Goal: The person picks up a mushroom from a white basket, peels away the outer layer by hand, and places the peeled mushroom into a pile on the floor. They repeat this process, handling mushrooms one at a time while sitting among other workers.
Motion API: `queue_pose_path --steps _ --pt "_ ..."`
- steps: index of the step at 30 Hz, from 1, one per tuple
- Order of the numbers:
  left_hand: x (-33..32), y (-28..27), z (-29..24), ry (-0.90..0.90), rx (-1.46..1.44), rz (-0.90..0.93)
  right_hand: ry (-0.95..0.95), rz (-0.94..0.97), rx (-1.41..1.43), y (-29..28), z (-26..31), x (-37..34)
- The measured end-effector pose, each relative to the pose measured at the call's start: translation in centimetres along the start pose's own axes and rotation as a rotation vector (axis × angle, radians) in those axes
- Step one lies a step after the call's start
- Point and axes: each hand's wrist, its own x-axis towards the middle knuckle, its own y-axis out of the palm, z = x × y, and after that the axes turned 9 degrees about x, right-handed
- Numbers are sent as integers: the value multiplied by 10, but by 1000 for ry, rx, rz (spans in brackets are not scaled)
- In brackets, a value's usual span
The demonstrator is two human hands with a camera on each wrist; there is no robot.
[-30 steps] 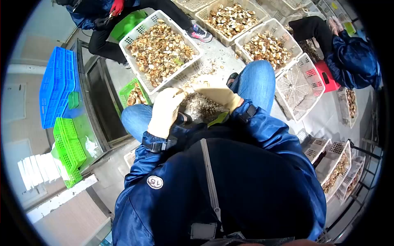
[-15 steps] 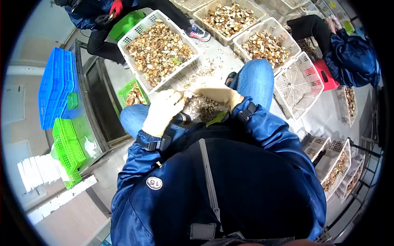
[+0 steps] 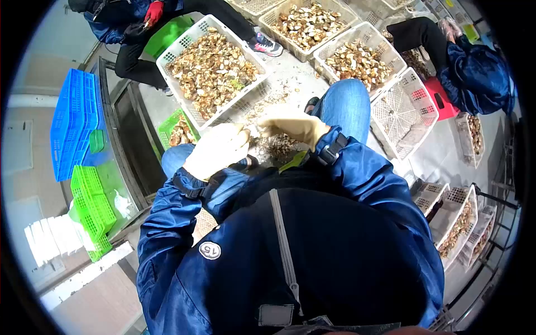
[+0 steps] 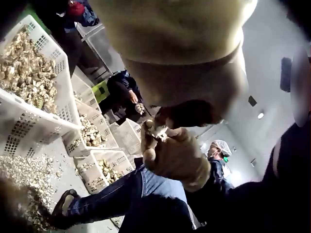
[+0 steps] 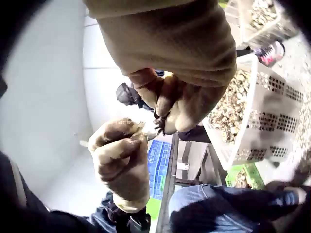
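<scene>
My gloved left hand (image 3: 218, 153) and gloved right hand (image 3: 293, 125) meet fingertip to fingertip between my knees. In the right wrist view, the right hand (image 5: 180, 73) pinches a small dark piece (image 5: 159, 125) with ragged ends. The left hand (image 5: 121, 158) faces it with curled fingers, thumb and fingertips pinched on a small pale piece (image 5: 141, 130). I cannot tell what kind of pieces these are. Seen from the left wrist, a bright bit (image 4: 159, 132) shows at the right fingertips. Below the hands lies a heap of small whitish and dark scraps (image 3: 279, 146).
A large white basket (image 3: 245, 96) of brown-and-white pieces stands ahead, a small green basket (image 3: 163, 134) by my left knee. Right of my other knee is an empty white basket (image 3: 405, 114). Blue crates (image 3: 75, 125) stand at left. Two other people sit nearby.
My left elbow has swung outward and the left hand has shifted slightly left, opening a little more space from the right hand. The view has drifted slightly.
</scene>
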Motion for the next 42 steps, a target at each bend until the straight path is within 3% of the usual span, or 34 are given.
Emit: queue_pose_path --steps 1,2,7,13,17,18,21,25,26,29,30,33,36,38,42 --pt "0 -2 1 -1 6 -10 135 -40 302 6 11 -7" --pt "-1 -3 1 -10 10 2 195 -31 354 6 18 -12" --pt "-6 3 2 -78 18 43 89 -82 281 17 12 -17" --pt "-1 0 -2 -215 -31 -87 35 -104 171 15 2 -8" --pt "-5 9 -8 -367 -141 -171 -56 10 254 10 -7 -3" --pt "-5 13 -9 -431 -183 -244 36 -123 365 15 -10 -2" --pt "-5 17 -10 -518 -257 -290 -7 -115 450 17 -6 -7" --pt "-6 23 -13 -518 -255 -344 27 -131 298 23 9 -12" --pt "-9 31 -15 -565 -390 -408 45 -58 380 17 7 -10" --pt "-4 20 -25 -1142 -981 -339 154 -196 504 18 12 -9" --pt "-9 26 -21 -1273 -1166 -254 -4 -87 322 3 -13 2" --pt "-20 44 -24 -1439 -1814 -383 -590 -271 -601 9 -10 -1" --pt "-20 43 -35 -1529 -1985 -411 -569 -300 -555 16 0 -3" --pt "-11 37 -39 -1625 -2067 -442 -667 -172 -763 4 -1 -5" --pt "-18 51 -40 -1698 -2298 -428 -793 -104 -941 -8 -9 4"
